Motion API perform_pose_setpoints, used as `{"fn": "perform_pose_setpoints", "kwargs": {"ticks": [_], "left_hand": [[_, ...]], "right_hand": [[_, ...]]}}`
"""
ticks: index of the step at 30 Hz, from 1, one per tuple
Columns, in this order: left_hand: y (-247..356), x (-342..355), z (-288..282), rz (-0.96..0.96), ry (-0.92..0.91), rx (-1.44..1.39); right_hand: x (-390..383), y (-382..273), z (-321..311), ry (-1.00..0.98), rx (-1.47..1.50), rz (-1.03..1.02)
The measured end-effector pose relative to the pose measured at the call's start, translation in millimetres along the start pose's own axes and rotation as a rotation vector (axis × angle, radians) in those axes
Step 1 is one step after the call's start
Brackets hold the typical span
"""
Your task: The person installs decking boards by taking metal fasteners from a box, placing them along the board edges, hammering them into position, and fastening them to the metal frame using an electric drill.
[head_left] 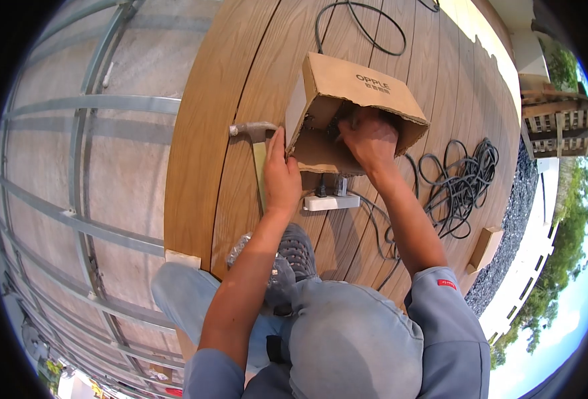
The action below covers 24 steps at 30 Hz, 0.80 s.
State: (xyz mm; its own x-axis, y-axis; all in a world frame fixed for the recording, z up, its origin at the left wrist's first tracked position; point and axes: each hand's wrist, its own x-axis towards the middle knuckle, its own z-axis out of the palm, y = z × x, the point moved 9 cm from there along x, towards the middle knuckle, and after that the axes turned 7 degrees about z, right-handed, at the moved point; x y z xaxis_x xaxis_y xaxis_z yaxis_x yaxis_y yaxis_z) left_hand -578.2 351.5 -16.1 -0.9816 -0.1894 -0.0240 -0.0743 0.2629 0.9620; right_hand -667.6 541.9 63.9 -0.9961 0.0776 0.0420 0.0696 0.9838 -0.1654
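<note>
A torn-open brown cardboard box [353, 76] sits tilted on the wooden deck, its opening toward me. My left hand [282, 178] grips the box's left edge, the fingers stretched along its outer side. Inside the opening is my right hand [371, 136], its fingers bent and closed together. What they hold, if anything, is hidden. Small dark pieces lie in the shaded inside of the box, too dim to name. A claw hammer [252, 128] lies just left of the box, its pale handle partly behind my left hand and forearm.
A white power strip [332, 202] with plugs in it lies just below the box. Tangled black cable [463, 189] lies to the right, near a small wood block [485, 249]. Left of the deck edge [191, 166] runs an open metal frame [81, 166]. A clear plastic bag [277, 276] rests by my shoe.
</note>
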Motion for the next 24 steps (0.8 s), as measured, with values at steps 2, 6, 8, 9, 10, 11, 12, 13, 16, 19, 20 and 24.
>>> {"fn": "perform_pose_setpoints", "kwargs": {"ticks": [2,6,8,9,10,11,12,13,16,19,20,24], "left_hand": [[4.0,-2.5,1.1,0.036,0.004,-0.005],[-4.2,-2.0,10.1,0.000,0.003,-0.093],[1.1,-4.5,16.3,-0.005,0.004,-0.077],[3.9,-4.0,20.4,-0.006,-0.003,-0.049],[4.8,-2.9,21.0,-0.008,-0.005,-0.015],[5.5,-1.7,20.9,-0.010,-0.006,-0.015],[6.7,-0.2,21.1,-0.006,-0.010,0.017],[8.6,1.6,22.8,0.000,-0.017,0.045],[-4.6,7.0,21.2,-0.130,-0.052,0.026],[2.2,9.8,23.6,-0.045,-0.059,0.086],[7.4,9.9,23.3,-0.011,-0.058,0.113],[-1.6,17.2,23.5,-0.116,-0.099,0.104]], "right_hand": [[-3.1,0.9,-3.8,0.060,-0.006,-0.045],[5.5,5.0,9.3,0.075,-0.030,-0.039],[4.5,14.2,22.7,0.046,-0.076,-0.002],[0.3,4.4,18.5,0.161,-0.067,-0.137],[-6.3,-14.0,9.1,0.274,-0.052,-0.275],[-8.2,-12.1,16.3,0.180,-0.075,-0.172],[-11.3,-17.8,15.2,0.180,-0.075,-0.171],[-9.3,-12.1,30.8,-0.025,-0.159,-0.063],[-23.9,-13.8,58.7,-0.267,-0.235,-0.022],[-23.8,-10.7,73.6,-0.236,-0.248,-0.051],[-20.7,-9.3,69.1,-0.240,-0.250,-0.041],[-9.3,8.3,76.5,-0.424,-0.131,0.003]]}}
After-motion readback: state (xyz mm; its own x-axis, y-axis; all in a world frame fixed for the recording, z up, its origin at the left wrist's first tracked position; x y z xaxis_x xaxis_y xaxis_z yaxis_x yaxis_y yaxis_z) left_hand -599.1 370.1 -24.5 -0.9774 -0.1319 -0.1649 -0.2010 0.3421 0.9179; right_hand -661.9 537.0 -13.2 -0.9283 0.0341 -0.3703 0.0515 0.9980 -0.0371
